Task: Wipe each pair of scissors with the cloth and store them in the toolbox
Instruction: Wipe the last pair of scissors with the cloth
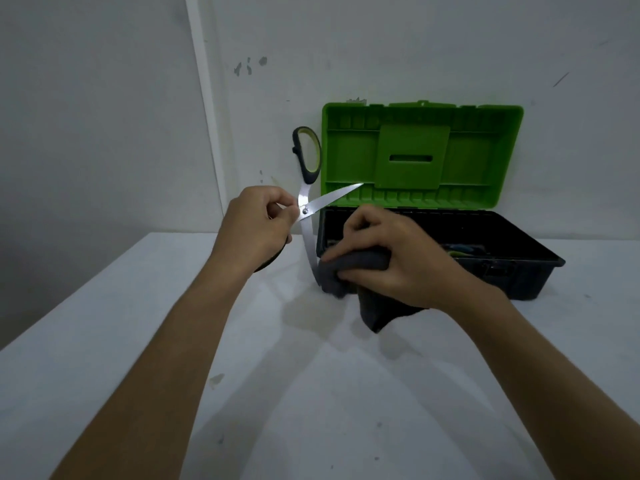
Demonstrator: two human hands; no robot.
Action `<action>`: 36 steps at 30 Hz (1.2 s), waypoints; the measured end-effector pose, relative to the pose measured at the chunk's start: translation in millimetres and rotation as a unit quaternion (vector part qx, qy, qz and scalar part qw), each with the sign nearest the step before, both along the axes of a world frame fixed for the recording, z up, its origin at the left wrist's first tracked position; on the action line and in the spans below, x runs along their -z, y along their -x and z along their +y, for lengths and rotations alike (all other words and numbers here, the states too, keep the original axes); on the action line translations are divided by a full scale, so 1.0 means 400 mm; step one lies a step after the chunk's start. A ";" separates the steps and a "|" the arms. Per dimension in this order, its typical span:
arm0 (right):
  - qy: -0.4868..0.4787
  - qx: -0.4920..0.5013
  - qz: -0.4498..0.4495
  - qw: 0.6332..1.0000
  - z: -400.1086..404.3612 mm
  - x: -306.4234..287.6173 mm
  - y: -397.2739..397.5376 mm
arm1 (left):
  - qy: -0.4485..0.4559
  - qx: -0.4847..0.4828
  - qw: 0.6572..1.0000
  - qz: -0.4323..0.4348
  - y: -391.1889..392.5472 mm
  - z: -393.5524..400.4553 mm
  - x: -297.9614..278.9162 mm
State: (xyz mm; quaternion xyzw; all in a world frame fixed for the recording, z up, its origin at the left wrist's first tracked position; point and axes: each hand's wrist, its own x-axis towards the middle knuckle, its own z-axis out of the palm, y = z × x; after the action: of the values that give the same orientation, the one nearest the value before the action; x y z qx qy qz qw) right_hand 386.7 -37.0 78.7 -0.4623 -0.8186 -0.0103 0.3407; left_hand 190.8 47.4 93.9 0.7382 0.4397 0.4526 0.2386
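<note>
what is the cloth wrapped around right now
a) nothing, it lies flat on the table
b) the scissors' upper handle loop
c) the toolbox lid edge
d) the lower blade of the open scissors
d: the right hand grips the dark cloth around the lower blade of the open scissors, while the left hand holds them near the pivot.

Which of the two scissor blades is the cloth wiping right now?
The downward-pointing blade: its tip is wrapped in the grey cloth held by the right hand. The other blade points bare toward the green lid.
</note>
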 end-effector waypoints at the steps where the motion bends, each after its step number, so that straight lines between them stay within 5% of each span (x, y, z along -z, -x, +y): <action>1: -0.026 0.017 0.025 0.999 -0.001 -0.006 -0.002 | 0.005 0.009 1.000 0.009 -0.002 -0.003 0.000; 5: -0.107 0.116 0.043 0.987 0.013 0.020 0.013 | 0.029 0.056 0.997 0.042 -0.024 -0.022 0.000; 11: -0.114 0.138 0.006 0.984 0.020 0.037 0.008 | 0.054 0.077 0.995 0.037 -0.030 -0.026 -0.002; 18: 0.027 0.028 -0.094 0.995 0.001 0.028 0.010 | 0.068 0.074 0.995 -0.015 -0.035 -0.012 0.010; 25: -0.012 0.029 -0.018 0.999 -0.004 0.014 0.022 | 0.017 0.041 0.999 0.029 -0.032 -0.007 0.004; 32: 0.039 -0.011 0.078 0.996 -0.029 -0.033 -0.004 | 0.015 0.031 0.999 0.016 -0.023 0.000 0.000; 36: 0.139 -0.019 0.029 0.990 -0.032 -0.039 -0.007 | 0.020 0.009 1.000 0.006 -0.016 0.011 0.008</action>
State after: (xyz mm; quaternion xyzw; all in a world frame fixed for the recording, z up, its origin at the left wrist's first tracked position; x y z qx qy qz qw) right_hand 389.5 -49.7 94.3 -0.4896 -0.8104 0.1231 0.2973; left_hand 197.3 51.7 90.6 0.7401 0.4435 0.4370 0.2541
